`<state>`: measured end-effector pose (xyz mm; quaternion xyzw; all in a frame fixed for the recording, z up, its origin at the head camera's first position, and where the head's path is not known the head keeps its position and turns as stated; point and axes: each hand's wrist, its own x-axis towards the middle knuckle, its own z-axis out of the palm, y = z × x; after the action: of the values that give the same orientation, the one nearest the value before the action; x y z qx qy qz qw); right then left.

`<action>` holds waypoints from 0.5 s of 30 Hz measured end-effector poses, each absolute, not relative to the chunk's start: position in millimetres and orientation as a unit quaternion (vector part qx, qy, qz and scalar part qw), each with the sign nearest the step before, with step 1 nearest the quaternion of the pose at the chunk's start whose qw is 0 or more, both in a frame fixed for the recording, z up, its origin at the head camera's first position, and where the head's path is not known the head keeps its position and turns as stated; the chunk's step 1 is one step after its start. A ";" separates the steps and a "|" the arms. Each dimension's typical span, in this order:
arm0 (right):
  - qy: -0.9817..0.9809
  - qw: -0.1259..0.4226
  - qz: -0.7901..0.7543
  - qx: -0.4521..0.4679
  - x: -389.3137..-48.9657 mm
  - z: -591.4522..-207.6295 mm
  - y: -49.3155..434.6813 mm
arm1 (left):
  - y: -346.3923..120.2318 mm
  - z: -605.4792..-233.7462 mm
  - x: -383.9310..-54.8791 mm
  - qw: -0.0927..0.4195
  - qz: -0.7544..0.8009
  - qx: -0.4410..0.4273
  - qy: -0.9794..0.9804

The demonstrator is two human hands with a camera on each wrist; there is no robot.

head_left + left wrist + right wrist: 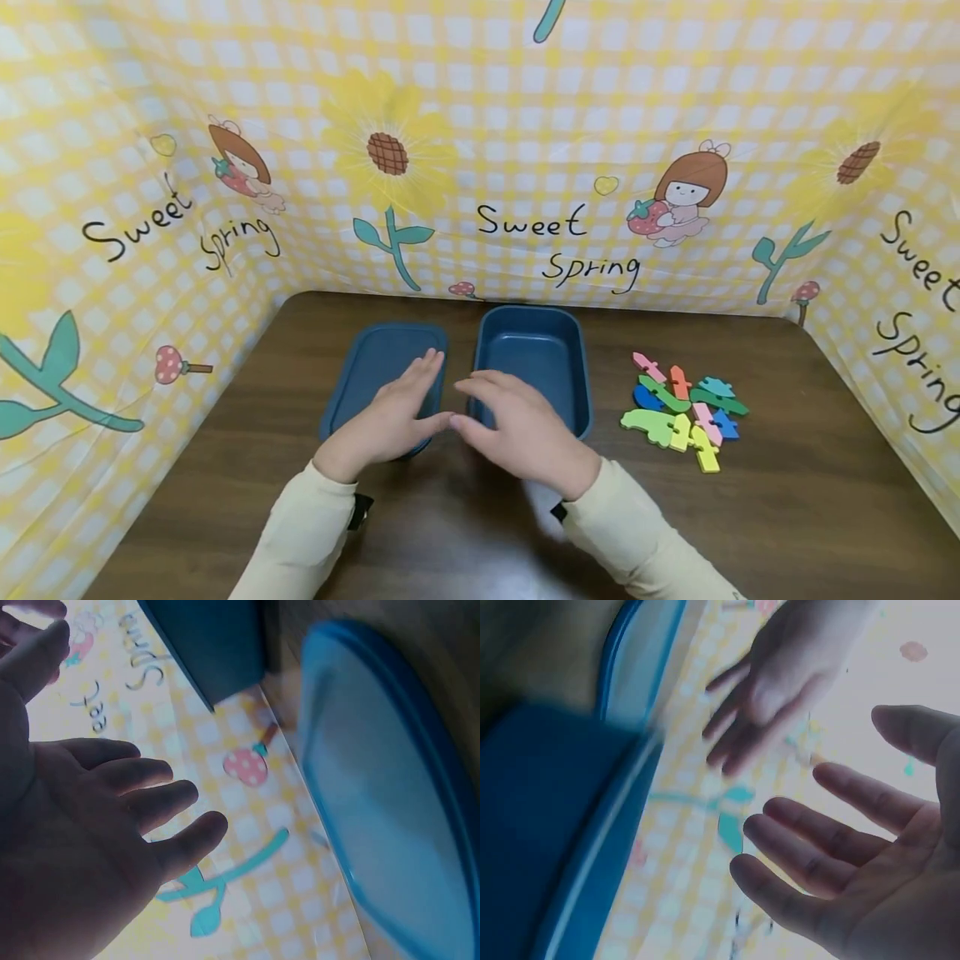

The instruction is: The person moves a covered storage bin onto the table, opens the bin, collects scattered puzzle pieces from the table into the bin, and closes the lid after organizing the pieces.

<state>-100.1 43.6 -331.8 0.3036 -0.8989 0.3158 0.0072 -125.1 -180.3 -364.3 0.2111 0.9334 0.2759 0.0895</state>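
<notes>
My left hand [390, 417] hovers over the near right part of a flat blue lid [375, 358], its fingers extended and holding nothing. Beside it, my right hand [525, 433] is held above the near left side of a blue rectangular box [536, 321], also with nothing in its grasp. The two thumbs meet or overlap in the head view. In the left wrist view the left fingers [161, 802] are spread apart with the lid [390, 795] to their right. The right wrist view has the right fingers [802, 855] loosely spread beside the box wall [592, 855].
A loose pile of colourful puzzle pieces [678, 417] in green, yellow, pink, blue and orange lies on the brown table [810, 500], right of the box. Yellow checked cloth [480, 167] with printed flowers and lettering encloses the back and sides.
</notes>
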 end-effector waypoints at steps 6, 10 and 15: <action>-0.910 0.005 0.330 0.250 -108.5 -331.4 99.5 | -157.2 -364.7 -127.8 0.125 0.281 0.215 0.927; -0.915 0.026 0.343 0.210 -118.5 -336.6 138.3 | -143.7 -367.8 -129.0 0.161 0.282 0.207 0.923; -0.930 0.041 0.328 0.158 -134.4 -331.7 192.8 | -129.1 -370.0 -130.6 0.188 0.273 0.196 0.923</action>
<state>-134.4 192.8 -331.7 0.1581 -0.9303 0.3284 0.0406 -130.6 -129.1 -370.0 0.1960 0.9229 0.2730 0.1878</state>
